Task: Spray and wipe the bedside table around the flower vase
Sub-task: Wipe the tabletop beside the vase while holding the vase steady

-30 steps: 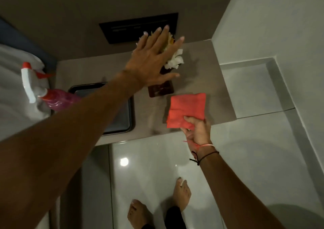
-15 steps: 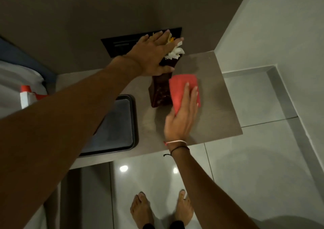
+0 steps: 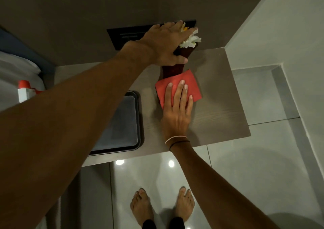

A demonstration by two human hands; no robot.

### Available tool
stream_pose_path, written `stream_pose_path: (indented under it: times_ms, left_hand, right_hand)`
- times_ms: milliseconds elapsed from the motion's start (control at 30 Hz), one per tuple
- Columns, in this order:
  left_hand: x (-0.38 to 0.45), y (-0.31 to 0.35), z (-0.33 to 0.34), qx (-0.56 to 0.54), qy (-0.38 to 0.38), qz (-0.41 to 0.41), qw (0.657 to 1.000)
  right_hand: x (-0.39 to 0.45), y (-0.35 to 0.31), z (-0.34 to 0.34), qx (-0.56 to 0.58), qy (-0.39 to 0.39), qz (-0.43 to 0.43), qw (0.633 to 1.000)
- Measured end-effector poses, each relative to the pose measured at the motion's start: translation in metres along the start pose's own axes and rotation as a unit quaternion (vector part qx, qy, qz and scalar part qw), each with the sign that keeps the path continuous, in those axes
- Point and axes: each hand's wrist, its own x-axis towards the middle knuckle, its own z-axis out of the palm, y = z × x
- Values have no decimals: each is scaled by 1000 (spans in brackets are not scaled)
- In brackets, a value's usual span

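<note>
A dark red-brown vase (image 3: 172,70) with white and yellow flowers (image 3: 190,40) stands on the grey wooden bedside table (image 3: 217,106), near its back. My left hand (image 3: 168,43) is wrapped around the vase's upper part, just under the flowers. A folded red cloth (image 3: 190,81) lies flat on the tabletop directly in front of the vase's base. My right hand (image 3: 177,109) presses down on the cloth with fingers stretched out flat. The spray bottle (image 3: 24,90), white with a red cap, shows only partly behind my left forearm at the far left.
A dark rectangular tray (image 3: 129,123) sits on the left half of the table. A black wall panel (image 3: 126,34) hangs behind the vase. White bedding (image 3: 15,67) lies to the left. Glossy floor tiles (image 3: 245,167) and my bare feet (image 3: 163,204) are below the table's front edge.
My left hand came down from above the flowers and closed on the vase. My right hand carried the red cloth from the table's front edge onto the top and now presses it by the vase base.
</note>
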Motion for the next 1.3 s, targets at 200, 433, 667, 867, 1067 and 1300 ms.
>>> stream_pose_path:
  times_ms: [200, 433, 667, 867, 1067, 1300]
  left_hand:
    - [-4, 4, 1, 8, 5, 5, 1000]
    - [-6, 6, -1, 5, 2, -3, 1000]
    - [-6, 6, 1, 5, 11, -6, 1000]
    - [-4, 4, 2, 3, 11, -9, 1000]
    - [-2, 1, 0, -8, 5, -13, 1000]
    - [-6, 6, 3, 14, 11, -4, 1000]
  right_hand:
    - [-25, -1, -1, -22, -81, -13, 996]
    - [-38, 12, -31, 113, -146, 45, 982]
    - [-6, -5, -52, 301, 67, 183, 934]
    - [14, -31, -21, 106, -21, 38, 993]
    - [-12, -13, -4, 18, 25, -11, 999]
    - [-36, 1, -5, 7, -140, -25, 990]
